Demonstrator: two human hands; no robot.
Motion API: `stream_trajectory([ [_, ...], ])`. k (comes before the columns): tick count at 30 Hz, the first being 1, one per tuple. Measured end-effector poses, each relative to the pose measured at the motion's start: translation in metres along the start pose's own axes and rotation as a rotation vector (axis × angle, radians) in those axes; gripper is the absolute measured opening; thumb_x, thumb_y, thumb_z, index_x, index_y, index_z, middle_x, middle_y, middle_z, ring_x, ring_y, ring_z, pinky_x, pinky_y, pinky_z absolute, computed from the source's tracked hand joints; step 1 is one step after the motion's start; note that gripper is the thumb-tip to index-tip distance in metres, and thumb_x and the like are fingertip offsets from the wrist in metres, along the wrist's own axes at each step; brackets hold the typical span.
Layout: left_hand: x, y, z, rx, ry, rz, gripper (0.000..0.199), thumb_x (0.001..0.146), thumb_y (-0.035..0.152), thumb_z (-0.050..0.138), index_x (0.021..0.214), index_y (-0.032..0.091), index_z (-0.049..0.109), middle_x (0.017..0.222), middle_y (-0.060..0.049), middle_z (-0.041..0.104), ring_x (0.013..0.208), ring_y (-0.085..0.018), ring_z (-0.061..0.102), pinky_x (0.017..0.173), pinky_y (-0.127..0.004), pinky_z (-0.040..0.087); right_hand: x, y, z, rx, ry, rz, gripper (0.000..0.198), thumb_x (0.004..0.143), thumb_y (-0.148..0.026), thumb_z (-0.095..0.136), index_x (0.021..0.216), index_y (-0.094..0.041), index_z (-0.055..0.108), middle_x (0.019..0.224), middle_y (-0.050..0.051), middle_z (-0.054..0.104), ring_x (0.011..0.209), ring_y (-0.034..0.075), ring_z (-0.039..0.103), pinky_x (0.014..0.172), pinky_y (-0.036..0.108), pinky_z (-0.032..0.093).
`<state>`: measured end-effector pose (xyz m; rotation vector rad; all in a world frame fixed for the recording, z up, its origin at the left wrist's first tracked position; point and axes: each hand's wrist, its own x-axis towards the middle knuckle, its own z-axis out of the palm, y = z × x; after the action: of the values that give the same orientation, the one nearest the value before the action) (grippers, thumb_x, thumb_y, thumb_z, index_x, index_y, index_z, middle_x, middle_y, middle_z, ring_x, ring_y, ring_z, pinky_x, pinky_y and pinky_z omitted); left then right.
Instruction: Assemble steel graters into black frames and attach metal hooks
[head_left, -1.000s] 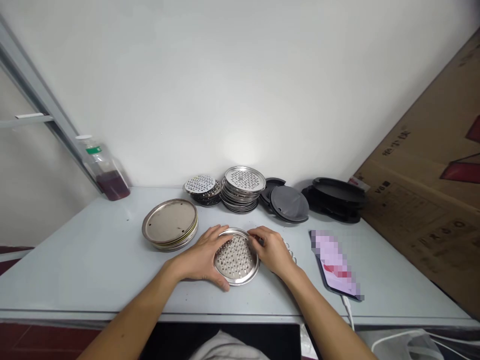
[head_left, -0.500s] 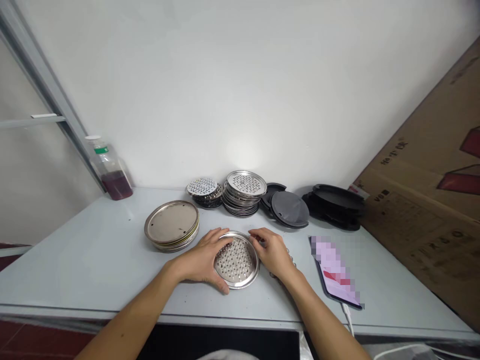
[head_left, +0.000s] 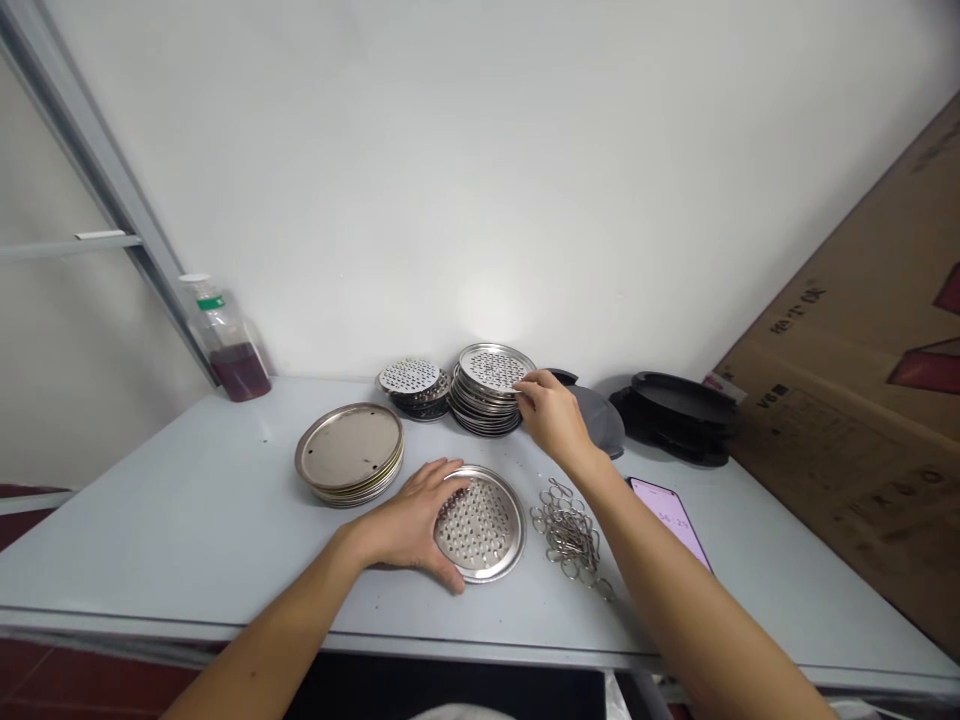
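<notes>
A round metal grater plate [head_left: 484,527] with raised teeth and a plain rim lies flat on the table in front of me. My left hand [head_left: 424,525] grips its left side, thumb at the near edge and fingers over the far edge. Farther back stands a stack of similar round plates, a rimmed grater plate [head_left: 491,368] on top. The fingers of my right hand [head_left: 553,415] pinch the right rim of that top plate. Beside the near plate lies a heap of metal wire clips with rings [head_left: 571,535].
A stack of brownish metal discs [head_left: 351,447] stands at left, and smaller grater discs [head_left: 409,377] behind. Black discs [head_left: 600,412] and black round parts [head_left: 679,410] lie at back right. A phone [head_left: 679,515], a cardboard box [head_left: 847,420] and a bottle of dark red liquid [head_left: 238,368] flank them.
My right hand has left the near plate's right edge and moved back to the plate stack, uncovering the heap of clips. My left hand still grips the near plate.
</notes>
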<state>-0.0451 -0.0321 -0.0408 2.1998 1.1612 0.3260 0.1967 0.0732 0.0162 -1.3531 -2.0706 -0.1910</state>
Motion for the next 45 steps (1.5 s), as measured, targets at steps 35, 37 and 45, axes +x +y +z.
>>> stream_trajectory([
  [35, -0.022, 0.001, 0.012, -0.11, 0.142, -0.051, 0.136, 0.05, 0.052, 0.088, 0.155, 0.025, 0.006, 0.162, -0.013, 0.011, 0.148, -0.035, 0.015, 0.121, -0.047, 0.019, -0.067, -0.018, -0.079, 0.858, 0.15, 0.354, 0.023, 0.084, -0.041, 0.067, 0.095, -0.021, 0.07, 0.065, 0.0, 0.058, 0.058, 0.014, 0.052, 0.055, 0.027, 0.042],
  [37, -0.029, 0.005, 0.016, -0.132, 0.209, -0.102, 0.134, 0.053, 0.052, 0.087, 0.155, 0.025, 0.004, 0.161, -0.014, 0.012, 0.147, -0.036, 0.016, 0.12, -0.049, 0.02, -0.088, -0.012, -0.072, 1.116, 0.004, 0.51, 0.026, 0.079, -0.043, 0.071, 0.092, -0.02, 0.07, 0.057, -0.002, 0.05, 0.053, 0.012, 0.044, 0.051, 0.025, 0.035],
  [45, -0.034, 0.008, 0.021, -0.218, 0.39, -0.155, 0.135, 0.057, 0.054, 0.085, 0.153, 0.031, -0.007, 0.162, -0.015, 0.011, 0.148, -0.035, 0.015, 0.119, -0.054, 0.018, -0.116, -0.001, -0.023, 1.548, -0.446, 0.75, 0.03, 0.078, -0.042, 0.074, 0.07, -0.015, 0.062, 0.055, -0.006, 0.036, 0.05, 0.006, 0.022, 0.046, 0.022, 0.017],
])
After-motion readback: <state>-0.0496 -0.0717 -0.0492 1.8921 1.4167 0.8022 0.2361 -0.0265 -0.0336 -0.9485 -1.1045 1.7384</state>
